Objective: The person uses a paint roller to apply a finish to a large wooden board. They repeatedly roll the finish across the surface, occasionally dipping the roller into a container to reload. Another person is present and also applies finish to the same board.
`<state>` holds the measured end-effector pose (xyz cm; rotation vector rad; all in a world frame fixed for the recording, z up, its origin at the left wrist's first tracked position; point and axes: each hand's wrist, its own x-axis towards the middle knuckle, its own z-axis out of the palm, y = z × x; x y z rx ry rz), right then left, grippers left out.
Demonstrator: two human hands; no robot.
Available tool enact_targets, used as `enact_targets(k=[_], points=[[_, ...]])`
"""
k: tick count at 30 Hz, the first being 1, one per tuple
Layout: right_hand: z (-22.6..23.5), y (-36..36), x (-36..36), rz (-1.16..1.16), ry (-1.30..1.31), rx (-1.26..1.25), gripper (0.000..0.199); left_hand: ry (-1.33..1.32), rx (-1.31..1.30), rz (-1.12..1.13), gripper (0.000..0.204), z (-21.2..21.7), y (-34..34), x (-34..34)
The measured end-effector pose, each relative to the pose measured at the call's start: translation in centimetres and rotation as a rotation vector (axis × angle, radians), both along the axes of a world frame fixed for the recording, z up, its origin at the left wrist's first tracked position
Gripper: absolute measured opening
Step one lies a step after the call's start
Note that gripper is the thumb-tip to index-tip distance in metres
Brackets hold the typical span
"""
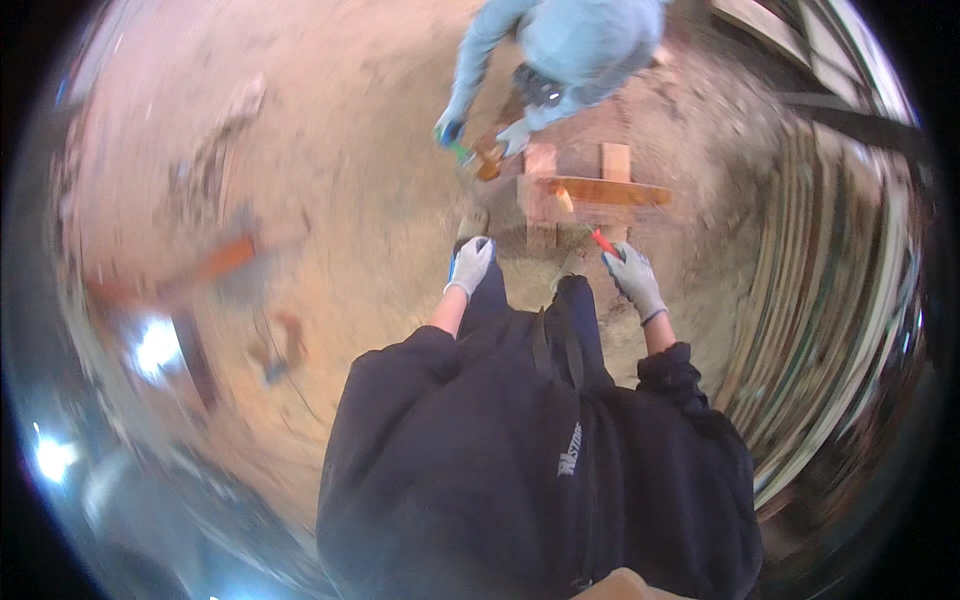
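My right hand, in a pale work glove, grips the red handle of a paintbrush. The brush's light bristle end points up and left, touching or just over the near edge of an orange-brown board. That board lies across pale wooden blocks on the ground. On my left knee rests my left hand, also gloved; nothing shows in it, and its fingers look laid over the knee, though blurred.
Opposite me a person in light blue bends forward, gloved hands around a green-handled tool and an amber-brown object. Long stacked planks line the right side. Blurred orange-brown pieces lie on the dusty ground at left.
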<state>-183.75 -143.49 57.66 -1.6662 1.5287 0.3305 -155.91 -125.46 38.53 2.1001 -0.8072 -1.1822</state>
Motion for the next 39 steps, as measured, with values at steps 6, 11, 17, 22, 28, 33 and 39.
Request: enact_targets(k=[6,11,17,22,28,33,39], points=[[-7.5,-6.9,5.5,0.608,-0.114,-0.121,0.033,-0.364,0.348,-0.074,0.029,5.8,7.7,-15.8],[-15.3,-7.7,13.5,0.957,-0.1,-0.311,0.027,-0.253,0.468,-0.044,0.022,5.5,11.8,-22.0],[-27.2,-6.3,21.7,1.256,0.064,-0.475,0.017,-0.058,0.505,0.119,0.028,6.5,14.9,-21.9],[-36.9,-1.1,25.3,1.319,0.303,-0.384,0.02,-0.099,0.573,0.26,0.028,3.9,17.6,-18.6],[-50.4,-0.4,28.8,1.554,0.434,-0.571,0.019,-0.035,0.584,0.297,0.026,1.7,21.4,-16.1],[-59.8,-0.6,28.8,1.444,0.508,-0.56,0.02,0.068,0.598,0.293,0.024,0.1,23.6,-15.7],[-58.8,0.2,28.2,1.234,0.506,-0.43,0.021,0.042,0.572,0.245,0.023,-0.4,24.0,-14.7]])
